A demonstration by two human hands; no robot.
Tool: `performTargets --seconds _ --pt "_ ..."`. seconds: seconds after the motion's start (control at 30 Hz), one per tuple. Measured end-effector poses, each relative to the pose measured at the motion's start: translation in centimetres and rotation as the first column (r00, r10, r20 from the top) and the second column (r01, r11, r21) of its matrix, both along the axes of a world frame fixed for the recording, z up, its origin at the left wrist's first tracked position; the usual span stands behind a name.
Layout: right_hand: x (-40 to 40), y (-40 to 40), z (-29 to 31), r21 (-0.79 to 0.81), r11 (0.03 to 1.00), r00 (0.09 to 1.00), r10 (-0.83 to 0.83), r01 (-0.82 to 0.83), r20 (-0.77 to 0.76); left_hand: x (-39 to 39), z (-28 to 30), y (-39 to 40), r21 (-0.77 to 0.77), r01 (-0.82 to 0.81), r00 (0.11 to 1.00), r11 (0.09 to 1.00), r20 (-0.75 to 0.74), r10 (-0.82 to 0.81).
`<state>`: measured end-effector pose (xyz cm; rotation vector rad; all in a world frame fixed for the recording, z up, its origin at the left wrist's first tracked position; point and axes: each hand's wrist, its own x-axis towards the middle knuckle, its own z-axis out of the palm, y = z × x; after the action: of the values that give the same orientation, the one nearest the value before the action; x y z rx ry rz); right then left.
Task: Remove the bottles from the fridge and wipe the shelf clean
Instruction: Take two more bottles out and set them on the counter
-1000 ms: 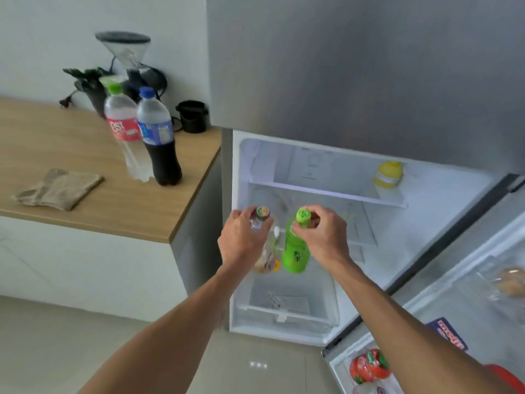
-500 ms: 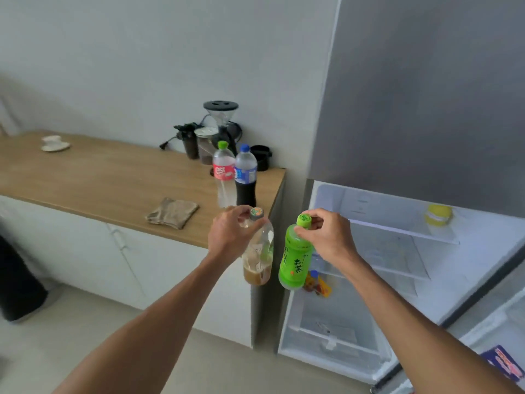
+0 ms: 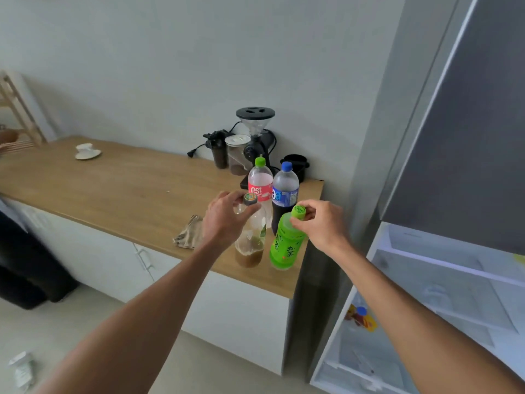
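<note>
My left hand (image 3: 224, 220) grips the neck of a clear bottle (image 3: 251, 245) with brown liquid at its bottom. My right hand (image 3: 322, 226) holds a green tea bottle (image 3: 285, 245) by its green cap, tilted. Both bottles are over the right end of the wooden counter (image 3: 136, 200), near its front edge; I cannot tell whether they touch it. Behind them stand a pink-label bottle (image 3: 260, 189) and a dark cola bottle (image 3: 285, 194). The open fridge (image 3: 440, 282) is at the right, its glass shelves bare, with a small bottle (image 3: 360, 315) low inside.
A folded beige cloth (image 3: 189, 233) lies on the counter left of my left hand. A coffee grinder (image 3: 255, 137), jars and a black cup (image 3: 295, 166) stand at the back wall. A white cup and saucer (image 3: 87, 151) sits far left. White cabinets run under the counter.
Both hands carried the two bottles out of the fridge and leftward to the counter's right end. My view turned left with them, away from the fridge.
</note>
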<state>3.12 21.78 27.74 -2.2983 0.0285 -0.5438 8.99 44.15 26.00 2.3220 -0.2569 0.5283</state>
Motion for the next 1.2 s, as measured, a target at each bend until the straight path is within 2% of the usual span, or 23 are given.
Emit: performTargets --seconds 0.3,0.43,0.6,0.77,0.93,1.2 --pt "6.9 0.6 -2.5 -0.01 0.998 0.995 0.059 -0.06 -0.075 8.0 -2.6 -0.5 -0.019 0.058 0.998 0.998 -0.024 -0.058" --pt "8.5 0.6 -3.1 -0.002 0.999 0.997 0.051 -0.051 -0.056 9.9 -3.4 -0.7 0.0 0.084 0.996 0.996 -0.034 -0.084" --pt "9.7 0.6 -3.5 0.019 0.999 0.998 0.049 -0.049 -0.029 11.3 -3.7 -0.9 -0.014 0.115 0.991 0.993 -0.064 -0.116" --pt "10.5 0.4 -4.1 0.04 0.998 0.999 0.049 -0.048 -0.013 11.5 -4.1 -0.9 -0.158 0.149 0.979 0.976 -0.118 -0.168" --pt "11.0 0.2 -4.3 0.055 0.998 0.999 0.039 -0.038 -0.014 11.7 -4.4 -0.8 -0.215 0.162 0.97 0.963 -0.143 -0.195" --pt "11.2 0.6 -4.2 0.061 0.997 0.999 0.04 -0.038 -0.02 12.1 -4.0 -0.8 -0.21 0.164 0.966 0.964 -0.164 -0.2"
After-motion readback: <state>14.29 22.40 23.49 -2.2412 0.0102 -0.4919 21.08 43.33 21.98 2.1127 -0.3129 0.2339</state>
